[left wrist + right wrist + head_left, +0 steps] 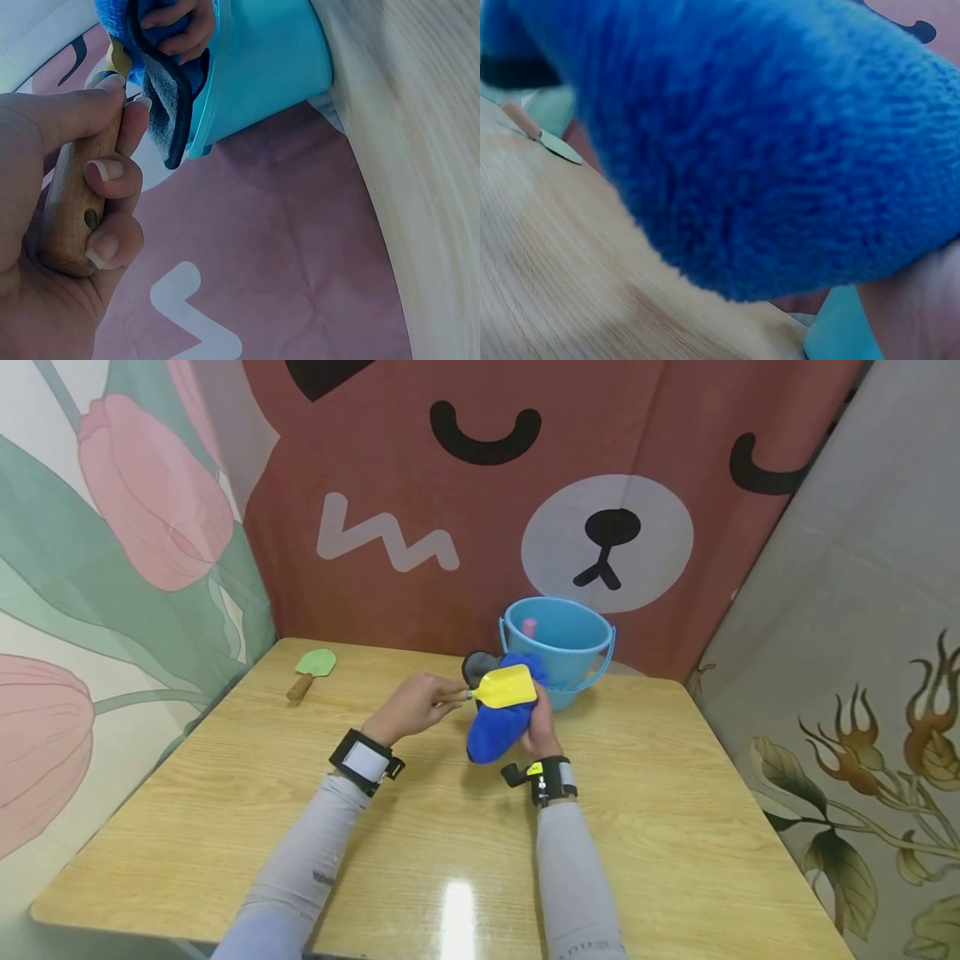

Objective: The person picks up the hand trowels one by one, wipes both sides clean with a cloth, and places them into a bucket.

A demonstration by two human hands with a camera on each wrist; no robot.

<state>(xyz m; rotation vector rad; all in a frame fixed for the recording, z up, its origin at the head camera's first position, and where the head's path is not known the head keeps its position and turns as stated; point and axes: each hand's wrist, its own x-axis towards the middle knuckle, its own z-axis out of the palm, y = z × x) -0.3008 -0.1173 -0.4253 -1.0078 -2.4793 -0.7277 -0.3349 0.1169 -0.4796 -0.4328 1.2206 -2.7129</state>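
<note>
A small yellow shovel [507, 687] with a wooden handle [75, 195] is in my left hand [414, 707], whose fingers and thumb curl round the handle. Behind the yellow blade, my right hand [542, 723] holds a fuzzy blue cloth [495, 732] with a grey side [169, 105] and dark edging. Blade and cloth overlap in the head view; whether they touch I cannot tell. The cloth fills most of the right wrist view and hides most of the right hand's fingers there.
Just beyond the hands stands a light blue bucket [570, 647] with a side handle and a pink thing [529, 627] inside. A green shovel [315, 663] with a wooden handle lies at the table's back left. The wooden table [420, 843] meets printed curtains behind.
</note>
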